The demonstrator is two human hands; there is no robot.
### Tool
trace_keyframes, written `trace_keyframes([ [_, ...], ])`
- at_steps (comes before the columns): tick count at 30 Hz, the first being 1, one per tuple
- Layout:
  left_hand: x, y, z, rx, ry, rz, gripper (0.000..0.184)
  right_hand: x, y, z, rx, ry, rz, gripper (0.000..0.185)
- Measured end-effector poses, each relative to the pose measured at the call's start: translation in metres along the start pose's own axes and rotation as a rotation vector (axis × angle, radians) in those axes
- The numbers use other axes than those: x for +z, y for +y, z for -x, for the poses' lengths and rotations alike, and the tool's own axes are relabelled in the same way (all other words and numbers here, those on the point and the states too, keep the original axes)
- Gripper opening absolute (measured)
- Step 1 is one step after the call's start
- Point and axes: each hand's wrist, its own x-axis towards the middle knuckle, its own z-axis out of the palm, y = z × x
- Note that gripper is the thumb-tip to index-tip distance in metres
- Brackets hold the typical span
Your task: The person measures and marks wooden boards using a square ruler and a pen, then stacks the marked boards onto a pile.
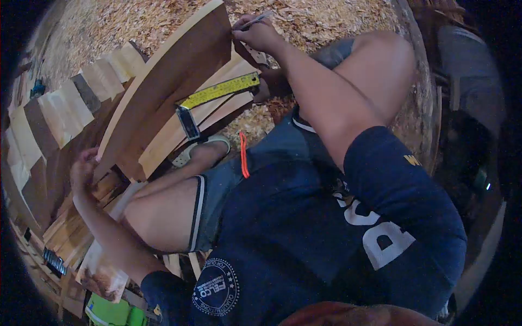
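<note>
A long wooden board (179, 70) with a curved edge stands on its side, slanting across the space between my hands. At its lower left end, my left hand (83, 169) has its fingers closed on the edge. My right hand (260, 37) is by the upper right end, closed around a thin grey pencil (255, 21); its fingertips are close to the board's end. Below the board, a try square with a yellow blade (220, 91) and dark stock (188, 124) rests against light wooden planks (163, 138).
Wood shavings (310, 19) cover the ground beyond. A row of wooden blocks (65, 111) runs along the left. An orange loop (243, 155) lies on my shorts, near a foot in a light clog (220, 142). Something bright green (111, 311) sits at the lower left.
</note>
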Motion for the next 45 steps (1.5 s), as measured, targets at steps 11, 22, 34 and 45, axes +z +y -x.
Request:
trace_keyframes([
  [11,-0.003,-0.034,-0.027,0.173,-0.120,0.139,0.032,0.005,0.010,-0.004,0.028,0.010,0.047,0.021],
  [22,-0.006,-0.022,-0.019,0.057,-0.152,0.146,0.032,0.009,0.009,-0.002,0.012,0.033,-0.054,0.017],
  [34,-0.003,-0.037,-0.029,0.112,-0.125,0.188,0.036,0.010,0.008,-0.002,-0.035,0.034,-0.043,0.015],
  [45,-0.005,-0.037,-0.033,0.122,-0.108,0.064,0.031,0.008,0.006,0.000,0.036,-0.014,-0.143,0.013],
])
